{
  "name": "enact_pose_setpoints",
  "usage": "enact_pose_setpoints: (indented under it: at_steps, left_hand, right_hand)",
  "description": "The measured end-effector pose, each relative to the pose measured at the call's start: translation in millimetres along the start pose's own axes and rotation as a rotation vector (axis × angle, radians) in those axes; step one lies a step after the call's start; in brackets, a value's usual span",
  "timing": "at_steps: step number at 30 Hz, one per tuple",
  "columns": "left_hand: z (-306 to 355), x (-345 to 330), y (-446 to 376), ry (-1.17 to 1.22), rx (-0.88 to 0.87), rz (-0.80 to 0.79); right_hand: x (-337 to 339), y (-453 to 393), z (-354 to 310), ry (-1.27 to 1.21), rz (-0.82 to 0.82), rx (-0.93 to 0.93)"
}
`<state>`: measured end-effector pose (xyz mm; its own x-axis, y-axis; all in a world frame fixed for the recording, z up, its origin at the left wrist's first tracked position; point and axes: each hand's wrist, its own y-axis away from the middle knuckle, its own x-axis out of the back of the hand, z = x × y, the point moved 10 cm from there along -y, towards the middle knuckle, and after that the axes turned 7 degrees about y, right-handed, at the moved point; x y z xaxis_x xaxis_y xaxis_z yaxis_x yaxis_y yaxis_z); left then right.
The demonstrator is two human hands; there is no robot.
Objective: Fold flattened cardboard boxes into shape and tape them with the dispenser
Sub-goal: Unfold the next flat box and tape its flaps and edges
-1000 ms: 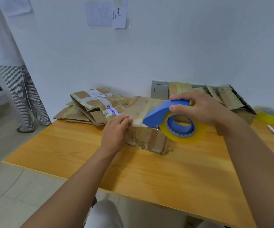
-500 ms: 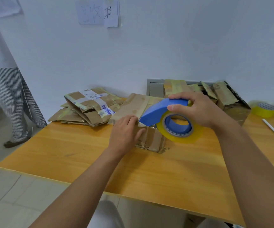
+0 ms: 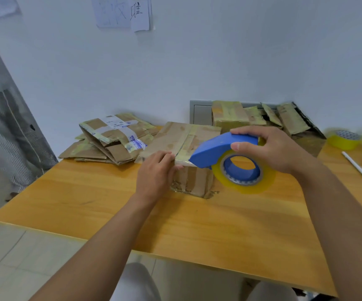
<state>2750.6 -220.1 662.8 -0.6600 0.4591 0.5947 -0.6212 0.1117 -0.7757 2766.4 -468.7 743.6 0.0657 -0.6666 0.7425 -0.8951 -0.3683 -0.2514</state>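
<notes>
While my left hand (image 3: 156, 172) is pressing the box (image 3: 188, 148) flaps flat, fingers nearly straight, my right hand (image 3: 269, 148) is gripping the tape dispenser (image 3: 225, 153) at the near end of the seam running away from me.

One folded cardboard box (image 3: 182, 146) at table centre. One blue tape dispenser (image 3: 223, 148) carrying one clear tape roll (image 3: 244, 177). One spare yellow tape roll (image 3: 344, 139) at 2 o'clock. One white pen (image 3: 357, 166) at 3 o'clock. Two heaps of flattened cardboard, at 10 o'clock (image 3: 110, 140) and 1 o'clock (image 3: 269, 118); pieces per heap not countable. Two hands, left (image 3: 156, 172) and right (image 3: 271, 148). One table (image 3: 89, 196).
</notes>
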Motion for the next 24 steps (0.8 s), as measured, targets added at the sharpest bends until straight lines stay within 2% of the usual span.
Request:
enact_pose_setpoints:
  at_steps: [7, 12, 24]
  left_hand:
    - [14.2, -6.1, -1.1, -0.057, 0.032, -0.124]
    - [42.4, -11.7, -4.3, -0.063, -0.047, -0.094]
    - [33.8, -16.9, 2.5, 0.038, 0.027, -0.015]
  right_hand:
    - [-10.0, 17.8, 17.5, -0.126, 0.058, -0.005]
    - [-10.9, 19.1, 19.4, -0.142, 0.055, -0.003]
    - [-16.6, 24.7, 34.5, -0.208, 0.091, 0.031]
